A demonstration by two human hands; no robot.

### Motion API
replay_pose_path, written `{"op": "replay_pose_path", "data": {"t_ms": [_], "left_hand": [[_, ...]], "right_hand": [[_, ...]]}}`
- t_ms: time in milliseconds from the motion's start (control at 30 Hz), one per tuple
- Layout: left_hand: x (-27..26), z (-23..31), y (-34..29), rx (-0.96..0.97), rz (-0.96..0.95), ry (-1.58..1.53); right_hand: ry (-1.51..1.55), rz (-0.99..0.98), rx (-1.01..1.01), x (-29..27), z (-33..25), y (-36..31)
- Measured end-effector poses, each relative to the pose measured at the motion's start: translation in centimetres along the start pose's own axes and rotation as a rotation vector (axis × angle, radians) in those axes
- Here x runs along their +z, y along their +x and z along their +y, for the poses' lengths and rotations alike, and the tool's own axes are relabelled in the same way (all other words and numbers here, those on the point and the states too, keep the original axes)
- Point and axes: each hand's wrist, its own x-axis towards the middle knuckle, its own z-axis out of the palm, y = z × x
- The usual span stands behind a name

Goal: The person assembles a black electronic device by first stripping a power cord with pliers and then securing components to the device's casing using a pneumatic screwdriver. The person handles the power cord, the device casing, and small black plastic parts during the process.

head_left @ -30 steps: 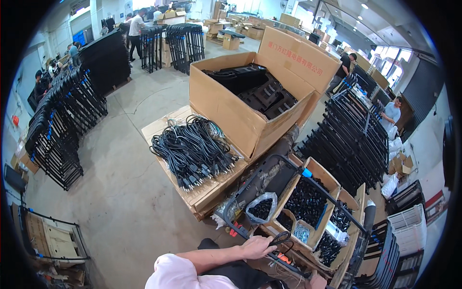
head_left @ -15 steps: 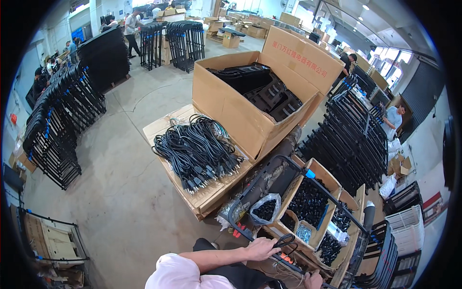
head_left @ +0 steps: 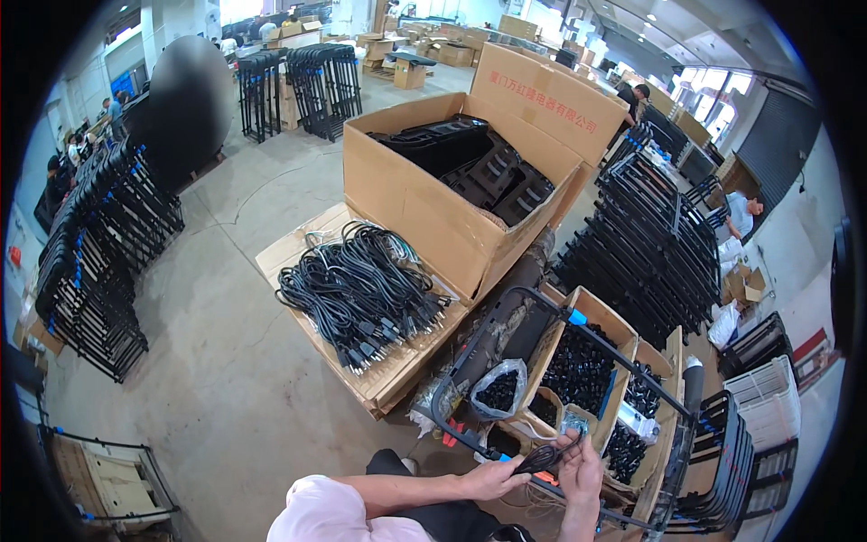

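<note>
My left hand (head_left: 494,479) is closed round a looped black power cord (head_left: 536,461), low in the middle of the view. The cord stretches toward my right hand (head_left: 582,471), whose fingers pinch together at its upper part. Both hands are over the near side of a black tubular frame (head_left: 440,411) with blue clips. Just beyond my right fingers lie small silvery screws (head_left: 573,423) in a wooden parts box (head_left: 547,361). The exact part of the cord between my right fingers is too small to make out.
A heap of black power cords (head_left: 357,289) lies on flattened cardboard (head_left: 271,257). Beside it stands a large open carton (head_left: 406,203) with black plastic parts (head_left: 488,163). Small black parts (head_left: 582,370) fill the box compartments. Stacked black frames (head_left: 646,244) stand right, more (head_left: 99,244) left; people work farther off.
My right hand has risen from the lower edge to the cord beside my left hand. My left hand still grips the cord and is slightly lower. The view has shifted a little.
</note>
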Motion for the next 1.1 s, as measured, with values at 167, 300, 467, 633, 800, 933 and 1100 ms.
{"op": "replay_pose_path", "data": {"t_ms": [167,300,467,633,800,933,1100], "left_hand": [[-0.7,-0.5,-0.8,0.048,-0.045,-0.139],[-1.7,1.2,-0.5,-0.005,-0.025,-0.242],[-3.1,2.0,-0.8,-0.06,-0.084,-0.241],[-5.0,3.6,-2.8,-0.092,-0.155,-0.121],[-3.8,2.0,-5.0,-0.124,-0.11,-0.011],[-4.1,2.4,-6.1,-0.123,-0.196,0.284],[-8.4,8.8,-5.1,0.261,0.21,0.239]], "right_hand": [[0.145,-0.02,-0.15,3.2,0.2,0.4],[0.142,0.073,-0.254,5.8,-2.3,0.8],[0.252,-0.041,-0.273,6.2,-7.1,3.2],[0.218,0.017,-0.407,5.1,-10.0,3.1],[0.147,0.069,-0.406,5.0,-9.0,2.4],[0.047,-0.06,-0.361,5.0,-7.7,-1.6],[0.214,-0.317,-0.283,1.0,-7.0,-7.2]]}}
